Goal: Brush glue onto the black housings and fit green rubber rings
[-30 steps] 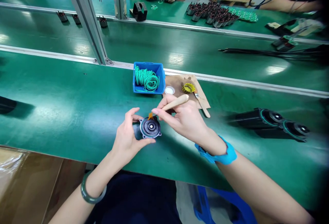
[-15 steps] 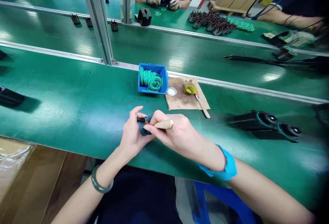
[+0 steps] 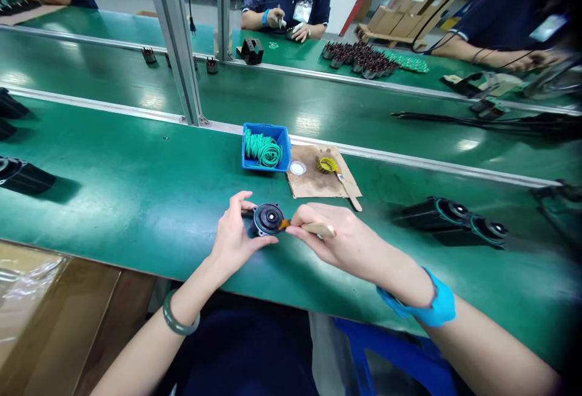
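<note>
My left hand point(image 3: 235, 232) is wrapped round a black cylindrical housing point(image 3: 269, 218), its round end with a teal ring turned up toward me. In my right hand point(image 3: 339, 235) is a brush point(image 3: 318, 229) with a wooden handle, pinched between thumb and fingers. The orange-brown bristles touch or nearly touch the right rim of the housing. Beyond my hands, a yellow tin point(image 3: 326, 166) stands on a stained cardboard sheet point(image 3: 309, 187). Another brush point(image 3: 351, 193) leans from the tin, and a white lid point(image 3: 297, 168) lies beside it.
A blue bin point(image 3: 265, 168) holds coiled green rings point(image 3: 266, 150). Two black housings point(image 3: 448, 220) lie at the right, with more housings point(image 3: 27, 176) at the left. A metal post point(image 3: 175, 44) rises from the rail. Co-workers point(image 3: 291, 8) sit across the green bench.
My right hand has moved right with the brush, from over the housing to its right rim, uncovering the housing's round end. The view has tilted up slightly.
</note>
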Available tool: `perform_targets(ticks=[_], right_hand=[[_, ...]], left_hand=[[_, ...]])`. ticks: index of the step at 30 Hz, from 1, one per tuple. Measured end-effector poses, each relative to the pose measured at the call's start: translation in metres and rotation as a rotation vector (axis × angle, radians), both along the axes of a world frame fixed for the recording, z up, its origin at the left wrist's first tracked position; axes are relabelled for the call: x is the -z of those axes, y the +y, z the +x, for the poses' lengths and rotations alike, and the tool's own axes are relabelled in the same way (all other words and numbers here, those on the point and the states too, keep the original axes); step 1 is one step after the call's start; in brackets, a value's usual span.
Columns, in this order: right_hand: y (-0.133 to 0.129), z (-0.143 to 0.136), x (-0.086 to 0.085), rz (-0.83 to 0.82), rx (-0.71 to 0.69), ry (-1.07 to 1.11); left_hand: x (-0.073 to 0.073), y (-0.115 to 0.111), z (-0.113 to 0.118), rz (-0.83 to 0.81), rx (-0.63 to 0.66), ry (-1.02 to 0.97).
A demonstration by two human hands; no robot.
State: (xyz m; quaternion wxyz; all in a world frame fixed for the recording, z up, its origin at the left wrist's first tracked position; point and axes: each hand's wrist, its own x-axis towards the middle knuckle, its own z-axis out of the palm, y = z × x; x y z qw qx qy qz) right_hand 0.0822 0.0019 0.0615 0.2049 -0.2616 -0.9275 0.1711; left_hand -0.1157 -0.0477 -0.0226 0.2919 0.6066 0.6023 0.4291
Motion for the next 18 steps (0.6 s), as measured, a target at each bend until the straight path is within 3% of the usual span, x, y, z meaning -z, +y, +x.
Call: perform_targets(ticks=[4,7,13,18], right_hand=[[0.007,0.012,-0.008,-0.065,0.144,0.2],[-0.003,0.013,-0.002,-0.102,0.195,0.273],[-0.021,0.025,0.029,-0.084,0.179,0.018],[-0.017,0.077,0.022,-0.129,0.269,-0.178]], left_hand=[[-0.002,0.002,-0.003,0.015,0.009,0.023],[-0.002,0.0,0.0,0.029,0.045,0.032],[0.012,0.001,0.039,0.012,0.184,-0.047],[0.018,0.0,0.086,-0.062,0.404,-0.124]])
